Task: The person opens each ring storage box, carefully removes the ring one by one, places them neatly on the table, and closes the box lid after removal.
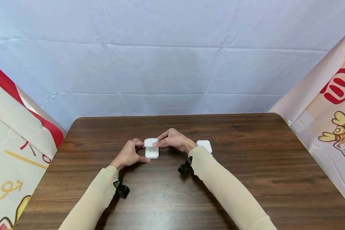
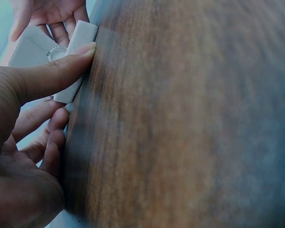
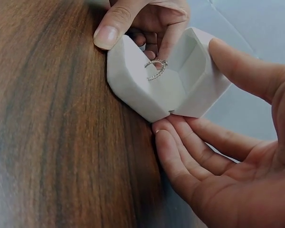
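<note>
A white ring box (image 1: 152, 155) sits on the table with its hinged lid (image 1: 150, 141) raised. Inside, a silvery ring (image 3: 163, 64) set with small stones stands upright in the slot. My left hand (image 1: 128, 154) holds the base from the left, its thumb (image 2: 61, 71) lying along the front edge and its other fingers at the side and back. From the right, my right hand (image 1: 173, 140) grips the lid, thumb on the lid's outer face and fingers behind, near the hinge.
A white piece with cut corners (image 1: 204, 145) lies on the table to the right, partly hidden by the right wrist. The brown wooden table (image 1: 247, 166) ends at a pale hanging cloth (image 1: 161, 70) behind. Printed cloths hang at both sides.
</note>
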Tool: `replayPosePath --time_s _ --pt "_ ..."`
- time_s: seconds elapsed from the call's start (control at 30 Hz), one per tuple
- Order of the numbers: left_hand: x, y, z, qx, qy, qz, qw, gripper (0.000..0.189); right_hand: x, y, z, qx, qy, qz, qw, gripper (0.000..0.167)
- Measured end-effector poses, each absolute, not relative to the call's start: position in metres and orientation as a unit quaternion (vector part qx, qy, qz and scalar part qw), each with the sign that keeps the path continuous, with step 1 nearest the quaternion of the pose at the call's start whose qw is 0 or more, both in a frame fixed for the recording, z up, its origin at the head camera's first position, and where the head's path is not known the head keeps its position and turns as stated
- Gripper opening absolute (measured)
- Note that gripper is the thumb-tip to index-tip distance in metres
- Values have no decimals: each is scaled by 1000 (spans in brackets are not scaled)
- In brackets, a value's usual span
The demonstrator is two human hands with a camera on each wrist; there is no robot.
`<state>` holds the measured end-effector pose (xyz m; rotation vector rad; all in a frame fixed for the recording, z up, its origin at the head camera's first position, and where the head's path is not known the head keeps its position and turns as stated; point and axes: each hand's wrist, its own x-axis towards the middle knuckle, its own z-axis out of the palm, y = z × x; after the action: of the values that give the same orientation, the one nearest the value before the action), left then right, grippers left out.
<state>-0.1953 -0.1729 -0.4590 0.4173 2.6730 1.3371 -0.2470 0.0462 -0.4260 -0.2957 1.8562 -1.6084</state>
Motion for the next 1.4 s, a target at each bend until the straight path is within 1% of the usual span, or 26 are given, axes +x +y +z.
replayPosePath --time_s 0.3,0.63,0.93,1.17,1.4 --pt "-195 -172 -459 141 885 440 54 52 -248 45 -426 -104 701 -621 335 44" --pt "-197 -173 -459 131 886 440 58 54 -248 47 -425 -104 698 -622 340 41" --pt "-196 -173 -460 123 886 443 63 55 -247 47 -425 -98 691 -630 341 46" --pt "-196 -173 -460 122 886 443 65 56 -248 46 -426 -93 684 -638 341 43" --pt "-196 -173 -458 121 886 443 63 55 -248 46 -426 -86 681 -643 340 46"
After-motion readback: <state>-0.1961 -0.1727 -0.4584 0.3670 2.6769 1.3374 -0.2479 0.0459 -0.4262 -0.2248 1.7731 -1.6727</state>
